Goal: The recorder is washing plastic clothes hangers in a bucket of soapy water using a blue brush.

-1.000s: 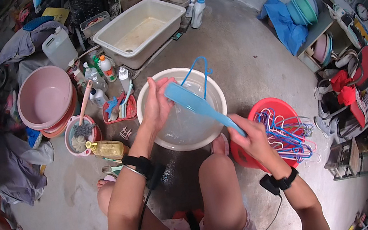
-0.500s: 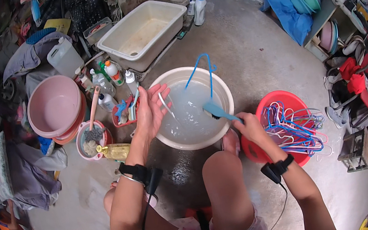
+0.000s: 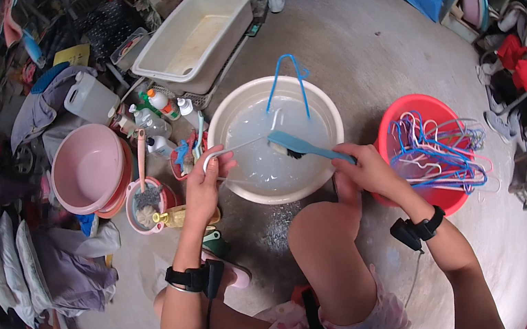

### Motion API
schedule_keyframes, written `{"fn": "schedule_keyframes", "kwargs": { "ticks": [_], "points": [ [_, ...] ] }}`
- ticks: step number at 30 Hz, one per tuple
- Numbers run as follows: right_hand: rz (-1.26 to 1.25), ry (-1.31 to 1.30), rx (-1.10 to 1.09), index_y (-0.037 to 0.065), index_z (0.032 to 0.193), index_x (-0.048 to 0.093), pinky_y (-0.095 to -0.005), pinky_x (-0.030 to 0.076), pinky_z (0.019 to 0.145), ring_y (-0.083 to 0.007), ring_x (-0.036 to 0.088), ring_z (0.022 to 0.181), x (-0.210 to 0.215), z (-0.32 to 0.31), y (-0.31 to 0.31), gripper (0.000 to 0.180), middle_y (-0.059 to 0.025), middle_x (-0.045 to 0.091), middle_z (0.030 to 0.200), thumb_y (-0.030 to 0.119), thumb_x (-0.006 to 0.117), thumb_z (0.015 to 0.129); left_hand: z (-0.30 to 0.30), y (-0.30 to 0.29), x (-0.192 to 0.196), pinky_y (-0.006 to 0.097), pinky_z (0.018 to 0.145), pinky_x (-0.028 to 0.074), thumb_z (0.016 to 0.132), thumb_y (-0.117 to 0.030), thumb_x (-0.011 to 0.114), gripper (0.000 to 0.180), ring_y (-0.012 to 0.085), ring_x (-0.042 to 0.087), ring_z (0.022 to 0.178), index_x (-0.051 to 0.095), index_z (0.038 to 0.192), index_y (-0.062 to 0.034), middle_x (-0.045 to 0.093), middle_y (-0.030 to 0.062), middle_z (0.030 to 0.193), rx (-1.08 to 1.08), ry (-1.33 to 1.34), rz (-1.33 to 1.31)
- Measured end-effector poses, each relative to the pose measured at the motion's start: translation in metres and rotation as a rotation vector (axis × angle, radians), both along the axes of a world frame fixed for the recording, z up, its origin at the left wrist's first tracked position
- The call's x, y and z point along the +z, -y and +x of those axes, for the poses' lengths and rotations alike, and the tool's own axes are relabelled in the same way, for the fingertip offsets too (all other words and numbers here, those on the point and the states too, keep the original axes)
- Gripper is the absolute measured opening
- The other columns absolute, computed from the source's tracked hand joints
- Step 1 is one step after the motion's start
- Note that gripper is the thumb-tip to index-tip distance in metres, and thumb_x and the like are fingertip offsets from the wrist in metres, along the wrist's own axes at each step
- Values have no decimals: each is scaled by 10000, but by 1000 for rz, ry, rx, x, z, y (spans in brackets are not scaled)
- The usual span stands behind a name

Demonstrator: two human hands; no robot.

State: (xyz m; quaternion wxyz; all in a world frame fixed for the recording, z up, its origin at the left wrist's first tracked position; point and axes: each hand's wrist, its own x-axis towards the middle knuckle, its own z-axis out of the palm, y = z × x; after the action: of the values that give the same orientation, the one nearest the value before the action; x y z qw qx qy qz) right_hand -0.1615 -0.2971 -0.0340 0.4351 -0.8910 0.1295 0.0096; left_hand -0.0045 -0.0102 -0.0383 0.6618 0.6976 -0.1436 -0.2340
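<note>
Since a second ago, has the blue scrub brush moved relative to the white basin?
Yes. The blue scrub brush in the right hand has dropped from above the white basin rim down into it, bristles now at the water beside the white hanger.

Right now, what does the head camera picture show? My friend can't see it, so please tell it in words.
Seen from above, a squatting person's right hand scrubs a white hanger, held by the left hand, with a blue brush over a cream basin of water. A red basin of hangers sits to the right, and pink bowls and bottles to the left.
</note>
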Motion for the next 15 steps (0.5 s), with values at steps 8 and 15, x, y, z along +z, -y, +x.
{"fn": "schedule_keyframes", "kwargs": {
  "ticks": [8, 15],
  "points": [
    [298, 83, -11, -26, 1030, 577, -316, 427, 525, -188, 560, 545, 50, -18, -21, 258, -136, 595, 652, 183, 566, 880, -8, -3, 10, 300, 938, 432, 982, -288, 396, 415, 217, 553, 1108, 431, 1264, 15, 552, 144, 1197, -46, 81, -157],
    [1083, -261, -219, 40, 1053, 481, -241, 297, 382, -115, 393, 469, 124, 6, -32, 203, -36, 494, 664, 180, 484, 906, -4, -12, 23, 291, 873, 491, 998, -206, 345, 346, 237, 605, 1022, 455, 1209, 45, 571, 174, 1140, 130, 153, -275]
  ]
}}
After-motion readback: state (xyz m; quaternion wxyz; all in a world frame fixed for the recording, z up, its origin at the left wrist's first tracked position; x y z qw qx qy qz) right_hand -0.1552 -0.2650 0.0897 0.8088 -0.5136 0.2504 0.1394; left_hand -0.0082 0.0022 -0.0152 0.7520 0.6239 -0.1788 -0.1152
